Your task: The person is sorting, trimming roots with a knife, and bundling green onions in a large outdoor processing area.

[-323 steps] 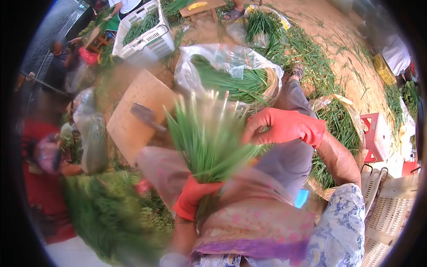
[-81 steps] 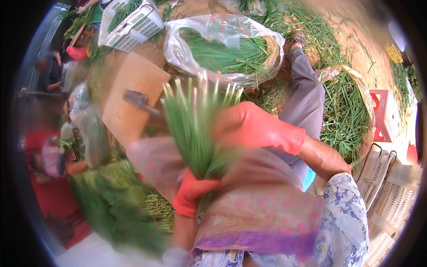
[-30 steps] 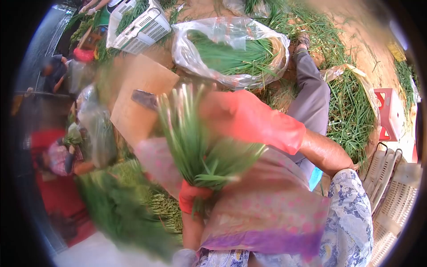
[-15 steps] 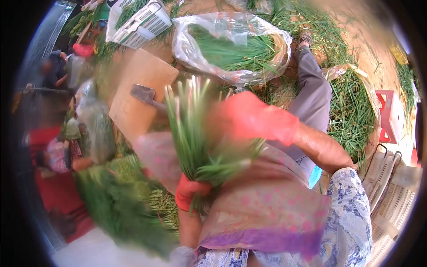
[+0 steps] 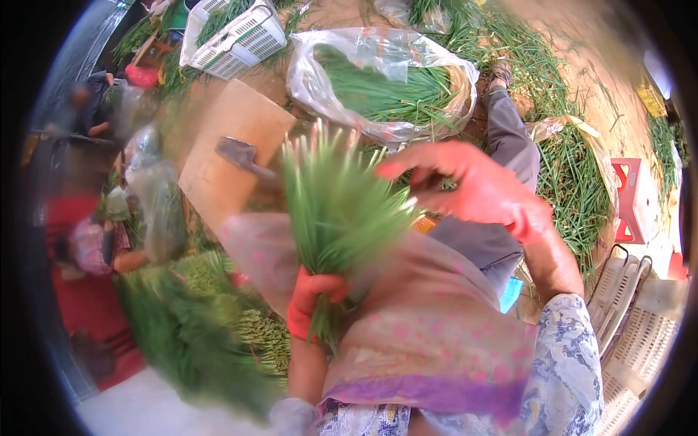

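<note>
My left hand (image 5: 318, 294), in a red glove, is wrapped round the lower leafy part of a bunch of chives (image 5: 338, 211). The bunch stands upright over my lap, its pale stalk ends fanned out at the top. My right hand (image 5: 472, 185), also in a red glove, is just right of the bunch with thumb and fingers apart, slightly blurred. Nothing shows between its fingers. A pink-spotted apron (image 5: 436, 320) covers my lap. Beyond the bunch, a cleaver-like tool (image 5: 238, 152) with a broad dark blade lies on a wooden board (image 5: 240, 112).
A clear plastic bag (image 5: 309, 87) full of chives lies ahead. Loose greens (image 5: 574, 182) are heaped at the right, near a red and white stool (image 5: 634, 200) and cream plastic crates (image 5: 643, 320). A white basket (image 5: 243, 40) stands at the back left. Another person (image 5: 98, 247) sits at the left.
My right hand has moved right, off the bunch, and its fingers have come apart. The chives have fanned wider at the top. My left hand keeps its hold.
</note>
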A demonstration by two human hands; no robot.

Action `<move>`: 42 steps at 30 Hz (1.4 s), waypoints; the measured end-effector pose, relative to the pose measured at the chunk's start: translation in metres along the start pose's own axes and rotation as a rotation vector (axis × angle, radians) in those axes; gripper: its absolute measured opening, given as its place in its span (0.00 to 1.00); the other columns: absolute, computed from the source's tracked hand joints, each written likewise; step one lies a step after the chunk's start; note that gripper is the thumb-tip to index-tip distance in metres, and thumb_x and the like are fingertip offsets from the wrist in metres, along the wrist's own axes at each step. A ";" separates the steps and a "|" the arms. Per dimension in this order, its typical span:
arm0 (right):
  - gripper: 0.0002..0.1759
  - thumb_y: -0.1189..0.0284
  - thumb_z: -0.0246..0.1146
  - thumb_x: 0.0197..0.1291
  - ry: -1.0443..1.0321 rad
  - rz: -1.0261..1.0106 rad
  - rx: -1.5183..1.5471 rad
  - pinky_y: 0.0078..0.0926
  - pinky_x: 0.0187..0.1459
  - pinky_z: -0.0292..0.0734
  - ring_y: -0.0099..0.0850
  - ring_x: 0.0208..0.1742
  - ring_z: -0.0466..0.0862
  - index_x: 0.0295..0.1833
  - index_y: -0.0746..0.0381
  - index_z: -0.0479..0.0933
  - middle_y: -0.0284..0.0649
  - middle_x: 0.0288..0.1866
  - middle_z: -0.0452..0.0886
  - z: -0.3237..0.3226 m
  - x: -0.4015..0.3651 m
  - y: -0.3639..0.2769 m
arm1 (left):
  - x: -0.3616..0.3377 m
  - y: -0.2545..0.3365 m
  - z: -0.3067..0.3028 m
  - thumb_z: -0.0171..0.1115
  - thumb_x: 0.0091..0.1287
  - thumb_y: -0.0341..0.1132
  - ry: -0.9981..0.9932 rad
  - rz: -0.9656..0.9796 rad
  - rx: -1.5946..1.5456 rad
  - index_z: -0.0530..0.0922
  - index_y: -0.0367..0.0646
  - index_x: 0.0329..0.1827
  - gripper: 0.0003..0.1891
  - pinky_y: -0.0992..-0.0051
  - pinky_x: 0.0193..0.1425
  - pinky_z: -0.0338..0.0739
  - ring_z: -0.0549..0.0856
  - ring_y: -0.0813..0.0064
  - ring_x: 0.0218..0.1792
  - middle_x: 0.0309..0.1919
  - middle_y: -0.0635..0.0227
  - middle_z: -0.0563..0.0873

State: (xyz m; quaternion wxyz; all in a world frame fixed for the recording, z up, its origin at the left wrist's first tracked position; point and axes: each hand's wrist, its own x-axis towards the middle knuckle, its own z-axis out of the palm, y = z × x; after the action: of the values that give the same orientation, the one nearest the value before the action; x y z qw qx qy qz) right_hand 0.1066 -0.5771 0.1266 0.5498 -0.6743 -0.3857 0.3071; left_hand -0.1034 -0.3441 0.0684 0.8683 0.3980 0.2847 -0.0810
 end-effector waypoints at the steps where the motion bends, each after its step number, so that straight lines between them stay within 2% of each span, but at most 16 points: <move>1: 0.26 0.83 0.65 0.61 -0.045 0.027 0.094 0.23 0.54 0.81 0.23 0.50 0.84 0.66 0.62 0.79 0.36 0.56 0.86 0.008 0.006 0.001 | 0.000 0.000 0.000 0.64 0.47 0.23 -0.010 -0.009 0.012 0.77 0.40 0.58 0.28 0.78 0.19 0.63 0.71 0.78 0.16 0.27 0.69 0.78; 6: 0.17 0.77 0.70 0.62 -0.219 0.123 0.382 0.24 0.56 0.81 0.24 0.49 0.85 0.57 0.64 0.85 0.36 0.49 0.89 0.037 0.023 0.017 | -0.003 -0.003 0.005 0.62 0.49 0.23 -0.001 -0.065 -0.077 0.76 0.39 0.59 0.29 0.78 0.18 0.62 0.70 0.79 0.16 0.28 0.68 0.78; 7: 0.11 0.74 0.72 0.62 -0.153 0.088 0.327 0.23 0.51 0.82 0.23 0.45 0.87 0.50 0.64 0.88 0.36 0.42 0.90 0.036 0.024 0.008 | -0.005 -0.004 0.009 0.62 0.49 0.23 0.013 -0.083 -0.108 0.75 0.39 0.60 0.29 0.78 0.18 0.62 0.70 0.80 0.16 0.28 0.68 0.78; 10: 0.11 0.73 0.74 0.62 0.034 0.111 0.401 0.22 0.42 0.83 0.21 0.40 0.87 0.49 0.62 0.88 0.35 0.40 0.90 0.024 0.038 0.020 | 0.009 -0.017 -0.019 0.60 0.51 0.23 -0.256 -0.133 -0.117 0.74 0.39 0.62 0.29 0.79 0.19 0.61 0.69 0.81 0.16 0.32 0.67 0.78; 11: 0.09 0.73 0.72 0.63 0.140 0.164 0.427 0.21 0.36 0.83 0.22 0.34 0.88 0.48 0.64 0.87 0.35 0.36 0.90 0.015 0.039 0.017 | 0.007 -0.010 -0.007 0.59 0.53 0.23 -0.250 -0.114 -0.124 0.74 0.40 0.62 0.29 0.79 0.20 0.62 0.69 0.81 0.17 0.33 0.67 0.79; 14: 0.10 0.72 0.71 0.65 0.401 0.104 0.525 0.21 0.35 0.84 0.25 0.32 0.88 0.48 0.66 0.86 0.38 0.37 0.90 -0.010 0.040 0.024 | 0.004 0.002 0.004 0.59 0.57 0.25 -0.203 -0.067 -0.150 0.73 0.39 0.62 0.26 0.79 0.22 0.64 0.70 0.81 0.18 0.33 0.67 0.78; 16: 0.11 0.71 0.70 0.67 0.672 0.016 0.585 0.22 0.33 0.84 0.26 0.31 0.88 0.48 0.67 0.85 0.41 0.37 0.90 -0.035 0.036 0.039 | 0.001 0.005 -0.007 0.58 0.60 0.26 -0.170 -0.021 -0.196 0.73 0.38 0.62 0.23 0.79 0.23 0.65 0.71 0.81 0.19 0.33 0.68 0.77; 17: 0.11 0.70 0.70 0.67 0.791 0.069 0.480 0.21 0.31 0.82 0.25 0.29 0.87 0.48 0.67 0.84 0.41 0.37 0.90 -0.044 0.025 0.039 | 0.000 0.005 -0.011 0.58 0.61 0.27 -0.172 -0.021 -0.229 0.72 0.38 0.61 0.22 0.79 0.24 0.65 0.71 0.81 0.20 0.33 0.68 0.77; 20: 0.10 0.70 0.69 0.69 0.562 0.210 0.294 0.20 0.31 0.82 0.23 0.28 0.86 0.49 0.64 0.85 0.38 0.34 0.88 -0.050 -0.021 0.026 | 0.005 -0.005 -0.018 0.57 0.66 0.28 -0.189 -0.040 -0.332 0.72 0.37 0.61 0.20 0.79 0.26 0.67 0.73 0.82 0.21 0.33 0.69 0.76; 24: 0.09 0.72 0.65 0.72 0.235 0.394 0.409 0.21 0.31 0.83 0.23 0.28 0.86 0.52 0.61 0.86 0.36 0.32 0.87 -0.023 -0.057 0.038 | 0.020 -0.023 -0.025 0.56 0.72 0.30 -0.344 -0.114 -0.647 0.71 0.36 0.60 0.16 0.79 0.29 0.70 0.74 0.82 0.23 0.33 0.70 0.75; 26: 0.10 0.73 0.65 0.72 0.156 0.478 0.372 0.22 0.32 0.83 0.24 0.29 0.87 0.53 0.64 0.85 0.36 0.33 0.88 -0.003 -0.059 0.042 | 0.029 -0.023 -0.023 0.53 0.71 0.26 -0.425 -0.111 -0.779 0.71 0.33 0.59 0.15 0.79 0.29 0.71 0.75 0.83 0.23 0.37 0.67 0.76; 31: 0.14 0.73 0.67 0.70 0.314 0.463 0.504 0.24 0.32 0.83 0.27 0.33 0.89 0.58 0.66 0.80 0.38 0.36 0.88 0.036 -0.047 0.098 | 0.031 -0.020 -0.014 0.52 0.73 0.26 -0.451 -0.059 -0.806 0.68 0.32 0.61 0.16 0.78 0.29 0.72 0.75 0.83 0.24 0.38 0.67 0.75; 34: 0.18 0.71 0.69 0.67 0.333 0.458 0.579 0.26 0.31 0.83 0.28 0.32 0.89 0.60 0.66 0.79 0.39 0.37 0.88 0.050 -0.041 0.116 | 0.033 -0.022 -0.020 0.52 0.77 0.30 -0.566 -0.063 -0.789 0.66 0.34 0.64 0.16 0.76 0.36 0.71 0.75 0.81 0.28 0.38 0.70 0.73; 38: 0.24 0.66 0.73 0.63 0.274 0.518 0.606 0.29 0.29 0.81 0.27 0.30 0.87 0.61 0.64 0.79 0.39 0.35 0.87 0.057 -0.026 0.112 | 0.033 -0.025 -0.042 0.54 0.76 0.31 -0.517 -0.137 -0.674 0.67 0.39 0.54 0.10 0.76 0.35 0.69 0.74 0.81 0.27 0.30 0.70 0.73; 40: 0.21 0.62 0.73 0.63 0.256 0.580 0.539 0.27 0.27 0.79 0.27 0.28 0.85 0.57 0.60 0.83 0.37 0.34 0.87 0.057 -0.017 0.105 | 0.031 -0.023 -0.038 0.56 0.75 0.32 -0.488 -0.155 -0.652 0.67 0.41 0.50 0.08 0.77 0.34 0.68 0.73 0.81 0.25 0.25 0.71 0.72; 42: 0.18 0.62 0.72 0.64 0.222 0.639 0.487 0.26 0.27 0.78 0.27 0.27 0.85 0.55 0.59 0.85 0.36 0.33 0.86 0.056 -0.009 0.097 | 0.025 -0.020 -0.031 0.57 0.73 0.31 -0.409 -0.154 -0.623 0.67 0.40 0.52 0.10 0.76 0.31 0.68 0.73 0.81 0.24 0.26 0.70 0.74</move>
State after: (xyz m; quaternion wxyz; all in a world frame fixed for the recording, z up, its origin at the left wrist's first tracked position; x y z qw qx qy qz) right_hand 0.0726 -0.5664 0.0196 0.6085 -0.6391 -0.0114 0.4702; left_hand -0.1038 -0.3328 0.0256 0.9780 0.0677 0.1455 -0.1334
